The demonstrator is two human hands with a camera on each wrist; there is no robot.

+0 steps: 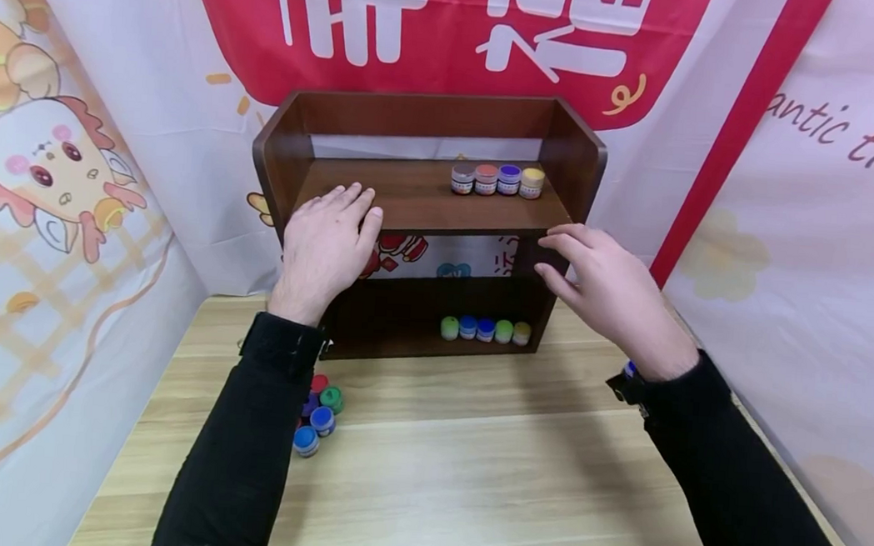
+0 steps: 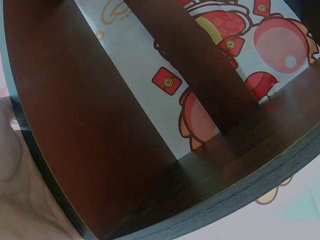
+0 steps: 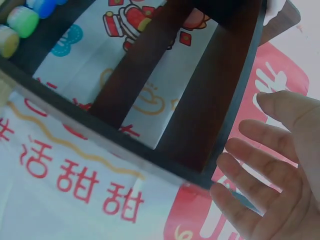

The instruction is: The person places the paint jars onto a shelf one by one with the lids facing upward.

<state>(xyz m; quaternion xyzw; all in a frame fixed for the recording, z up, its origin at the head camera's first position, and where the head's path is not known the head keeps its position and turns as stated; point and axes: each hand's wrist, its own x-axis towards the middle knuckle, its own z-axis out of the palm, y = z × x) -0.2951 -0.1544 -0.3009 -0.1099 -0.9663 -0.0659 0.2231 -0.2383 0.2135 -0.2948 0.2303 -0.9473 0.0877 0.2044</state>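
A dark brown two-tier wooden shelf (image 1: 412, 196) stands against the back wall. My left hand (image 1: 326, 245) lies over the left part of its upper board, fingers straight and holding nothing. In the left wrist view, part of that hand (image 2: 20, 185) shows beside the board's edge. At the board's right front corner is my right hand (image 1: 609, 292), its fingers loosely bent around nothing. The right wrist view has the fingers of this hand (image 3: 265, 170) spread next to the board's edge. Small paint jars (image 1: 486, 180) line the right of the upper board; several more jars (image 1: 485, 330) line the lower one.
Several loose paint jars (image 1: 323, 420) with blue, green and red lids cluster on the light wooden table (image 1: 440, 474), partly hidden by my left sleeve. A blue-lidded item (image 1: 630, 369) peeks out beside my right wrist. Printed cloth (image 1: 799, 245) hangs around the table.
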